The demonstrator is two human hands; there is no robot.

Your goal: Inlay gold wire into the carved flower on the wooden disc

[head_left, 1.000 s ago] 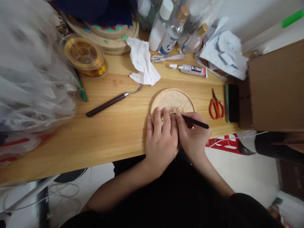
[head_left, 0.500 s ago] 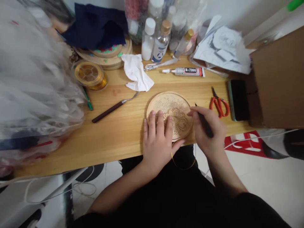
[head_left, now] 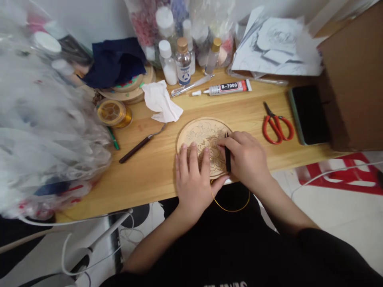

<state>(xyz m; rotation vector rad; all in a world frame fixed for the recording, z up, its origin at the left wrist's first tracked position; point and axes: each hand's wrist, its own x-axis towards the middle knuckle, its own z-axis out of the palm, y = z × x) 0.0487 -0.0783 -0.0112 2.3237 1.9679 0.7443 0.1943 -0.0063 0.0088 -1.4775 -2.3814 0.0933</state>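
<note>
A round wooden plate (head_left: 203, 129) with a drawn floral pattern and gold wire outlines lies at the table's front edge. My left hand (head_left: 193, 175) rests flat on its lower left part, fingers spread, thumb at the rim. Black tweezers (head_left: 228, 157) are held in my right hand (head_left: 247, 157), whose fingertips are over the plate's right side. A loop of gold wire (head_left: 230, 210) hangs below the plate between the hands. Whether the tweezer tips hold anything is too small to tell.
Red-handled pliers (head_left: 277, 127) and a phone (head_left: 311, 115) lie right. Behind are a glue tube (head_left: 229, 87), white tissue (head_left: 163, 101) and bottles (head_left: 183, 65). Left are a dark-handled tool (head_left: 136, 149), a gold wire spool (head_left: 113, 113) and plastic bags (head_left: 50, 119).
My right hand has moved left, from beside the plate to over its right side, with the tweezers turned more upright. My left hand stays on the plate. The camera view has shifted.
</note>
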